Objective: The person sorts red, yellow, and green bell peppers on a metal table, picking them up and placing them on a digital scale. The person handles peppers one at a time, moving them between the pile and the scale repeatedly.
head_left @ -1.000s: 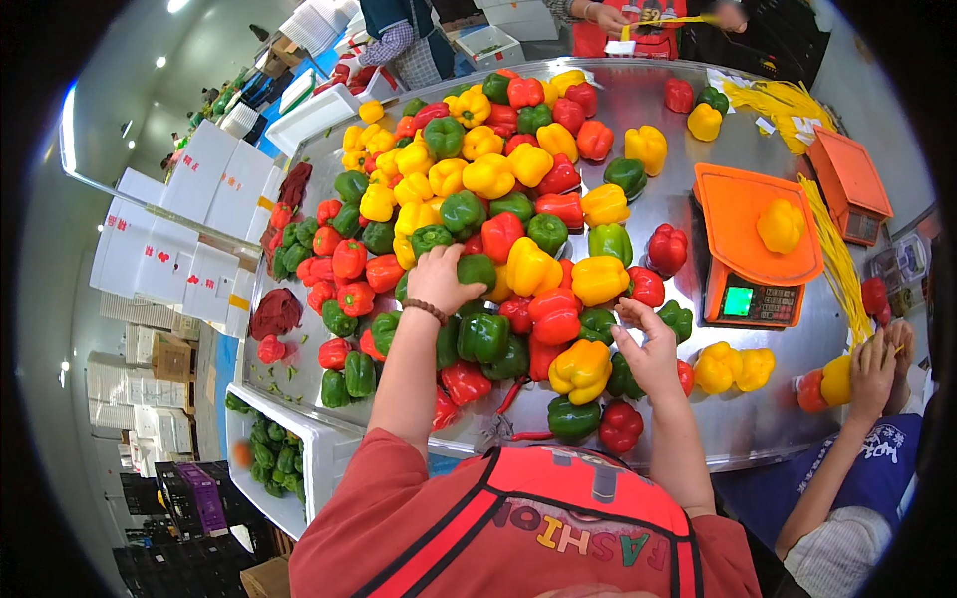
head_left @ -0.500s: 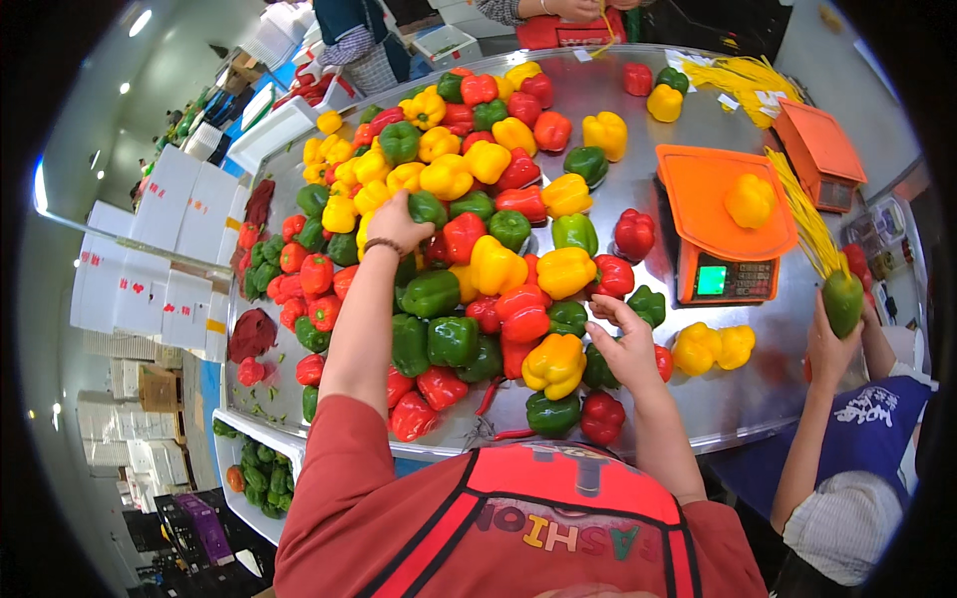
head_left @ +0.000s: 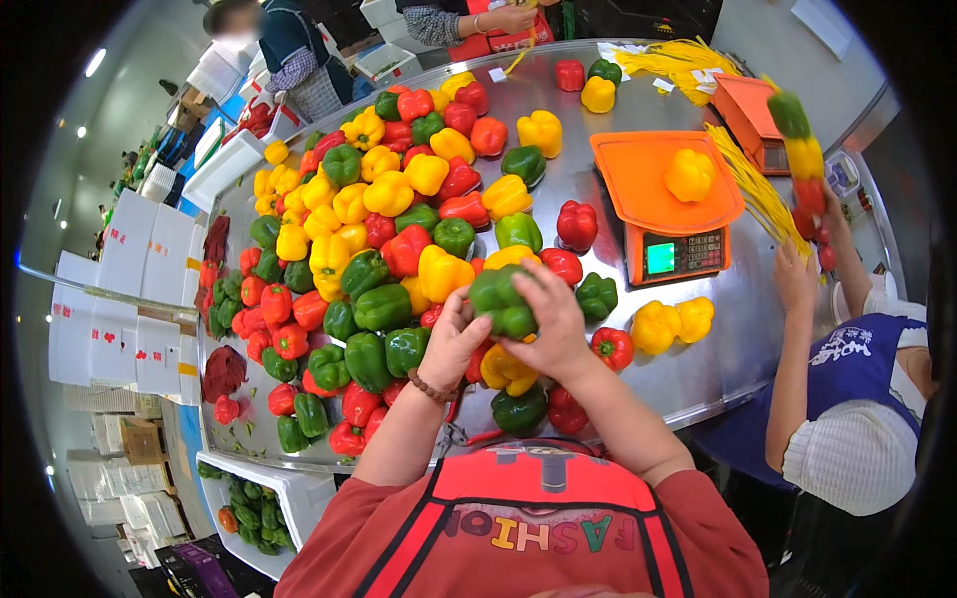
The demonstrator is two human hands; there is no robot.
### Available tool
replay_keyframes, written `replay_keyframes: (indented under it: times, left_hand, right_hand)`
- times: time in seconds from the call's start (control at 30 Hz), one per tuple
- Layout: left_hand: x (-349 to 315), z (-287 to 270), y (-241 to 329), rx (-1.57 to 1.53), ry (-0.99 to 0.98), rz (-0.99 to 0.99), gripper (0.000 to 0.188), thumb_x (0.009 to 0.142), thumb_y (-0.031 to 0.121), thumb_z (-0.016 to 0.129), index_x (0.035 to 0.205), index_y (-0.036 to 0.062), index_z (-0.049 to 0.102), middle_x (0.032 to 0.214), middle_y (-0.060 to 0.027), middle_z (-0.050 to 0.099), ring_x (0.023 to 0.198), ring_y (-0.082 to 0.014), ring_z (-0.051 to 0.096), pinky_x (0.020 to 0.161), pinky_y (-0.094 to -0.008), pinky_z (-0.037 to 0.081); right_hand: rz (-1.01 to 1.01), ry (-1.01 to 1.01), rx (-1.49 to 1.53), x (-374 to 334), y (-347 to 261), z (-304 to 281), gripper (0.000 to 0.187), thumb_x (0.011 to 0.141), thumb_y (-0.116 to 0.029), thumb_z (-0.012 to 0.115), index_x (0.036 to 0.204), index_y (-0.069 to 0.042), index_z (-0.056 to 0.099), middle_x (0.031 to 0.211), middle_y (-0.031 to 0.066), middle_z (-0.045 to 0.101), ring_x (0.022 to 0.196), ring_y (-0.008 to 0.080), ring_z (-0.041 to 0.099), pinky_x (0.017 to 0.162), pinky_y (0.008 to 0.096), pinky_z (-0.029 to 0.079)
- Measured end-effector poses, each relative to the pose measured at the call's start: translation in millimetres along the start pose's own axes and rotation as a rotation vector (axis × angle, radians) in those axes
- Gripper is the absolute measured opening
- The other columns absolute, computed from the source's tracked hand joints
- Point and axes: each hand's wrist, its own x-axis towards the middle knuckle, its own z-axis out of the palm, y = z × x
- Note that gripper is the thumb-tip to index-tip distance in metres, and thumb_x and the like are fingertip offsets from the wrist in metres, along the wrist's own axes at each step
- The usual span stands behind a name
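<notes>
A green bell pepper (head_left: 501,299) is held up between my two hands, over the near part of the pile. My left hand (head_left: 454,337), with a beaded bracelet at the wrist, closes on its left side. From the right, my right hand (head_left: 555,324) wraps round it with the fingers over its top. Below them lie a yellow bell pepper (head_left: 508,369), partly hidden by my hands, and a dark green bell pepper (head_left: 519,410). Red, yellow and green peppers spread over the metal table (head_left: 638,384) to the left and beyond.
An orange scale (head_left: 653,214) with a yellow pepper (head_left: 689,175) on its pan stands to the right. Yellow straps (head_left: 753,189) lie behind it. At the right a co-worker's hand (head_left: 795,279) is near strapped peppers. A white crate (head_left: 309,488) of green peppers stands at lower left.
My left hand has come back from the pile toward me, and a green bell pepper is now in both hands. The view has shifted. The co-worker's strapped peppers have swung up.
</notes>
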Motion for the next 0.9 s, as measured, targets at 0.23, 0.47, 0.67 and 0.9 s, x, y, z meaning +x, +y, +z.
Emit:
replay_keyframes:
  times: [0.23, 0.47, 0.67, 0.9]
  left_hand:
    - [7.0, -14.0, 10.8, 0.318, 0.14, 0.159, 0.072, 0.089, 0.019, 0.066, 0.147, 0.0037, 0.026, 0.139, -0.0186, 0.041, 0.125, -0.0273, 0.046, 0.103, -0.0396, 0.041]
    - [-4.8, -26.2, 4.8, 0.41, 0.252, 0.124, 0.07, 0.087, 0.009, 0.067, 0.145, 0.0034, 0.029, 0.139, -0.0181, 0.042, 0.123, -0.026, 0.049, 0.101, -0.0377, 0.043]
    - [-9.4, -52.9, 5.0, 0.465, 0.331, 0.152, 0.066, 0.087, 0.01, 0.067, 0.143, 0.0031, 0.034, 0.135, -0.0156, 0.047, 0.119, -0.0235, 0.051, 0.099, -0.0347, 0.044]
    - [-13.2, -40.5, 3.2, 0.921, 0.316, 0.158, 0.076, 0.077, 0.015, 0.076, 0.141, 0.0, 0.037, 0.13, -0.0186, 0.053, 0.114, -0.025, 0.056, 0.097, -0.0357, 0.047]
  right_hand:
    - [0.353, 0.485, -0.294, 34.1, 121.9, -71.8, 0.079, 0.068, -0.021, 0.082, 0.134, -0.001, 0.044, 0.131, 0.0211, 0.05, 0.12, 0.0374, 0.049, 0.105, 0.0443, 0.037]
    - [0.357, 0.308, -0.871, 58.7, 162.3, -108.8, 0.078, 0.072, -0.028, 0.08, 0.136, -0.004, 0.043, 0.136, 0.0169, 0.048, 0.125, 0.0362, 0.045, 0.106, 0.047, 0.035]
    - [-0.021, 0.131, -0.449, 55.8, 135.4, -41.7, 0.062, 0.078, -0.023, 0.074, 0.132, -0.005, 0.049, 0.131, 0.0164, 0.053, 0.12, 0.0359, 0.049, 0.1, 0.044, 0.041]
    - [0.233, -0.225, -0.107, 32.0, 109.7, 7.4, 0.052, 0.077, -0.024, 0.074, 0.122, -0.004, 0.058, 0.125, 0.0168, 0.058, 0.114, 0.035, 0.054, 0.099, 0.042, 0.043]
